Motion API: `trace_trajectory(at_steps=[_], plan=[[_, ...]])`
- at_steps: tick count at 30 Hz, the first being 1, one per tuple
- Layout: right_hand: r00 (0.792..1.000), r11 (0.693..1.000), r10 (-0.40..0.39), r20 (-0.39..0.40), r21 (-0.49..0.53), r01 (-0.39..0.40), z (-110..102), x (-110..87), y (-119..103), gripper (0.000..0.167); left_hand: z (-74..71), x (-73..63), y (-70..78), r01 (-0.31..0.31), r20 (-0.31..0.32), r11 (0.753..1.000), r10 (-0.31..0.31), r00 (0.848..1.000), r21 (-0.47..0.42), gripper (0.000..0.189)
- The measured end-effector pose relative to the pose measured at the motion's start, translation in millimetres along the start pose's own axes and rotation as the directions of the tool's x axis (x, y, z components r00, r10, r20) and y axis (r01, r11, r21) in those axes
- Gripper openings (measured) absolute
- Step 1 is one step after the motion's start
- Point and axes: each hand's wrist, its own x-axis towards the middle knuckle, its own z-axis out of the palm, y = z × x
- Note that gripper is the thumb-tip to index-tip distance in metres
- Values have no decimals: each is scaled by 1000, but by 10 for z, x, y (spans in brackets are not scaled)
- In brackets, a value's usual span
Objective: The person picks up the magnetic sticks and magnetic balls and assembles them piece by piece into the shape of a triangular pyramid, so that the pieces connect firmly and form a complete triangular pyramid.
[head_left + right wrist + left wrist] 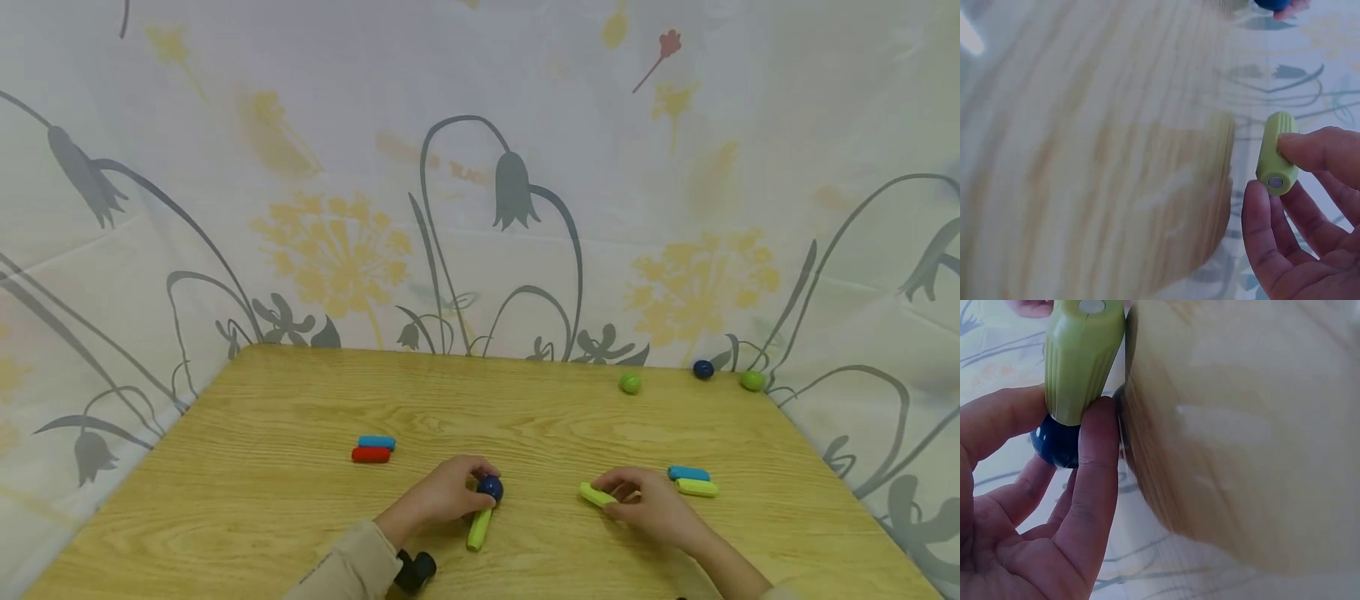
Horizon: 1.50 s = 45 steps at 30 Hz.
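My left hand (pixel 441 495) pinches a dark blue ball (pixel 491 487) between thumb and fingers. A yellow-green magnetic rod (pixel 478 531) joins the ball and points toward me. In the left wrist view, the thumb and a finger lie where this rod (pixel 1082 356) meets the ball (pixel 1057 442), and a round metal disc shows on the rod's end. To the right, my right hand (pixel 651 505) holds a second yellow-green magnetic rod (pixel 597 495) by thumb and fingertips. Its silvery end disc faces the camera in the right wrist view, where the whole rod (pixel 1277 153) shows.
Blue (pixel 377 442) and red (pixel 371 455) rods lie side by side at left. Another blue rod (pixel 688 474) and yellow-green rod (pixel 697 487) lie beyond my right hand. Two green balls (pixel 631 383) and a dark blue ball (pixel 703 369) sit far right. Black object (pixel 416 572) beside my left sleeve.
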Motion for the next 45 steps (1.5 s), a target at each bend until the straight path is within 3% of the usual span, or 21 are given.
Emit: trace_trajectory(at_steps=[23,29,36,45], plan=[[987,990,-126,100,72,119,296,292,-258,22,9,-2,12,25,-7,1000,-25,1000,-17,29],[983,986,-136,126,110,122,380,361,-331,21,9,0,6,21,-8,1000,-21,1000,-12,29],[971,977,-195,138,120,179,462,426,-432,20,10,8,-9,5,-20,1000,-4,1000,17,29],[966,976,-201,162,112,184,507,489,-471,19,8,4,-10,-10,-22,1000,10,1000,21,29]])
